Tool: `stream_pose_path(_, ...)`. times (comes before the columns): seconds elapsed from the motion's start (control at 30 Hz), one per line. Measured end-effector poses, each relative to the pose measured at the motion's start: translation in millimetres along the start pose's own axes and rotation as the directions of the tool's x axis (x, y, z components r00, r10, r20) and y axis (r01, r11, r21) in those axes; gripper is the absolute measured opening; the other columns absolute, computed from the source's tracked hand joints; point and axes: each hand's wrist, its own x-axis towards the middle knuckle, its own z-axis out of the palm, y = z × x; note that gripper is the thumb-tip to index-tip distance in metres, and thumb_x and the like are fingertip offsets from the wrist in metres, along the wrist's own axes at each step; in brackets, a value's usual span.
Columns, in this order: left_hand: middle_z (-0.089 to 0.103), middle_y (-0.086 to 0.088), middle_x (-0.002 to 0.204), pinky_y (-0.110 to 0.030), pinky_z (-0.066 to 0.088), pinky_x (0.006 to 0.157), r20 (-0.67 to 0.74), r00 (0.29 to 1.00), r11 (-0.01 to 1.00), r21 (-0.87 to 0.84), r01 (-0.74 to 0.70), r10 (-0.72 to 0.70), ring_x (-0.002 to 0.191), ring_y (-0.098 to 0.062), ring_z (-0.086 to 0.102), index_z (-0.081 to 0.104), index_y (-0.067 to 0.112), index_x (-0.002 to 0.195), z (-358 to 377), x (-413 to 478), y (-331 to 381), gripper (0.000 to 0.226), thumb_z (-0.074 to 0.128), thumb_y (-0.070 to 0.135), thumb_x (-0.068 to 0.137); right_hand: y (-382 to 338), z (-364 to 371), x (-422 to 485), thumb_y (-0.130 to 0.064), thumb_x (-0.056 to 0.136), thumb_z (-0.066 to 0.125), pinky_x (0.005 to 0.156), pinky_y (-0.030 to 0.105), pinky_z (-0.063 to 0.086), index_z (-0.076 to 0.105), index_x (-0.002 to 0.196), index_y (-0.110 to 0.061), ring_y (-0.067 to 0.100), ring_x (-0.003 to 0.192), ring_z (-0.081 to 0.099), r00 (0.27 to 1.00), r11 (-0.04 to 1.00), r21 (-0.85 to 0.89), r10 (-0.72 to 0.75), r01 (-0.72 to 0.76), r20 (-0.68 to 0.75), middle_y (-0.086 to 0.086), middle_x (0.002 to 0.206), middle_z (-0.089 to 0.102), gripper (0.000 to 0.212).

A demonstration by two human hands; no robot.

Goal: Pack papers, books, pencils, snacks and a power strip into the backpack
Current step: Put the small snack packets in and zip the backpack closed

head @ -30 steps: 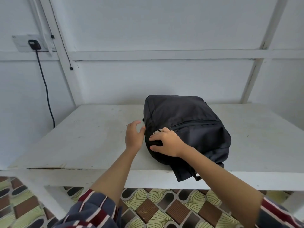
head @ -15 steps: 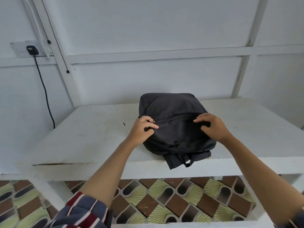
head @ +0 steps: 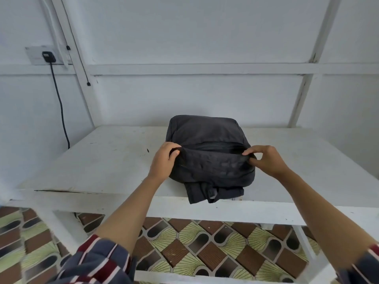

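Observation:
A black backpack (head: 207, 132) lies flat on the white table (head: 102, 160), its straps hanging over the front edge. My left hand (head: 164, 160) grips the left end of the near flap along the zipper line. My right hand (head: 266, 158) pinches the right end of the same flap. Between the hands the flap is raised a little and a dark gap shows along the zipper. No papers, books, pencils, snacks or power strip are in sight.
A wall socket with a black plug (head: 48, 56) sits at the upper left, and its cable (head: 61, 111) runs down behind the table. White wall beams stand behind. Patterned floor tiles (head: 184, 253) show below the table.
My left hand went from beside the backpack onto its left side. My right hand crossed from the left end to the right end, and the flap between them now stands raised.

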Motion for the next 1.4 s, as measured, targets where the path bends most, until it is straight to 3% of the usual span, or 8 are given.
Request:
stream_pose_path(0.17, 0.059, -0.009, 0.111, -0.024, 0.041, 0.092, -0.101, 0.995, 1.0, -0.002, 0.019, -0.019, 0.102, -0.019, 0.054, 0.055, 0.003, 0.111, 15.0, -6.8, 7.0, 0.019, 0.043, 0.003, 0.096, -0.6, 10.6, 1.3, -0.016, 0.067, 0.08, 0.103, 0.029, 0.032, 0.056, 0.117, -0.036, 0.016, 0.119, 0.039, 0.944, 0.999, 0.026, 0.015, -0.025, 0.33, -0.004, 0.123, 0.048, 0.059)
stream_pose_path(0.27, 0.055, -0.003, 0.095, -0.026, 0.043, 0.077, -0.1, 0.988, 0.99, 0.088, -0.113, 0.121, 0.087, -0.018, 0.053, 0.055, 0.007, 0.094, 12.5, -10.6, 6.2, 0.016, 0.039, 0.001, 0.094, 8.7, 26.7, -3.2, -0.052, 0.056, 0.081, 0.103, 0.03, 0.027, 0.059, 0.108, -0.047, 0.019, 0.116, 0.037, 0.98, 0.997, -0.025, -0.062, 0.068, 0.188, -0.006, 0.118, 0.047, 0.057)
stream_pose_path(0.5, 0.054, 0.003, 0.09, -0.019, 0.039, 0.073, 0.067, 0.965, 0.949, 0.178, -0.26, 0.252, 0.085, -0.013, 0.05, 0.049, 0.015, 0.08, 3.9, -15.9, -1.9, 0.036, 0.062, 0.049, 0.075, 10.1, 46.8, 0.5, -0.015, 0.062, 0.084, 0.082, 0.017, 0.034, 0.076, 0.09, -0.02, 0.03, 0.096, 0.053, 0.968, 0.977, -0.072, -0.211, 0.203, -0.136, -0.003, 0.093, 0.066, 0.03)
stream_pose_path(0.67, 0.058, 0.002, 0.068, -0.025, 0.035, 0.063, -0.064, 0.947, 0.873, 0.413, -0.26, 0.313, 0.058, -0.02, 0.055, 0.044, 0.019, 0.079, 13.2, -3.3, 8.5, 0.049, 0.087, 0.026, 0.058, 15.1, 64.8, 3.0, -0.001, 0.072, 0.075, 0.08, 0.02, 0.043, 0.072, 0.091, -0.007, 0.028, 0.083, 0.059, 0.824, 0.904, -0.233, -0.423, 0.357, -0.377, 0.011, 0.089, 0.066, 0.02)
stream_pose_path(0.87, 0.049, 0.0, 0.066, -0.025, 0.023, 0.062, 0.06, 0.877, 0.714, 0.556, -0.426, 0.477, 0.068, -0.018, 0.039, 0.033, 0.021, 0.077, 28.3, -24.3, -13.9, 0.049, 0.076, 0.014, 0.055, 40.0, 64.7, -8.7, -0.011, 0.082, 0.048, 0.084, 0.033, 0.037, 0.047, 0.099, -0.012, 0.025, 0.093, 0.046, 0.691, 0.639, -0.532, -0.711, 0.555, -0.132, 0.007, 0.104, 0.045, 0.017)
stream_pose_path(1.07, 0.055, 0.0, 0.089, -0.025, 0.032, 0.076, 0.149, 0.849, 0.769, 0.367, -0.524, 0.507, 0.085, -0.014, 0.044, 0.047, 0.018, 0.088, 20.6, -35.5, -27.5, 0.031, 0.054, 0.046, 0.076, 58.7, 54.4, -21.4, -0.039, 0.092, 0.041, 0.097, 0.038, 0.036, 0.05, 0.115, -0.017, 0.028, 0.114, 0.046, 0.769, 0.619, -0.556, -0.637, 0.555, 0.058, 0.014, 0.119, 0.057, 0.033)
stream_pose_path(1.2, 0.044, -0.008, 0.122, -0.034, 0.042, 0.097, 0.168, 0.873, 0.791, 0.372, -0.486, 0.458, 0.112, -0.023, 0.043, 0.047, 0.017, 0.116, 9.8, -44.7, -44.8, 0.046, 0.05, 0.039, 0.075, 76.2, 33.3, -33.5, -0.052, 0.087, 0.045, 0.11, 0.045, 0.03, 0.031, 0.141, -0.023, 0.03, 0.133, 0.032, 0.866, 0.759, -0.446, -0.492, 0.474, 0.082, 0.011, 0.148, 0.03, 0.063)
stream_pose_path(1.4, 0.027, -0.011, 0.147, -0.038, 0.037, 0.102, 0.226, 0.905, 0.844, 0.336, -0.419, 0.36, 0.131, -0.029, 0.034, 0.034, 0.023, 0.139, 0.0, -46.6, -54.9, 0.066, 0.048, 0.028, 0.074, 88.6, 20.3, -39.5, -0.034, 0.067, 0.079, 0.073, 0.032, 0.057, 0.02, 0.145, -0.029, 0.035, 0.117, 0.056, 0.894, 0.765, -0.471, -0.424, 0.439, 0.144, 0.013, 0.147, 0.032, 0.098)
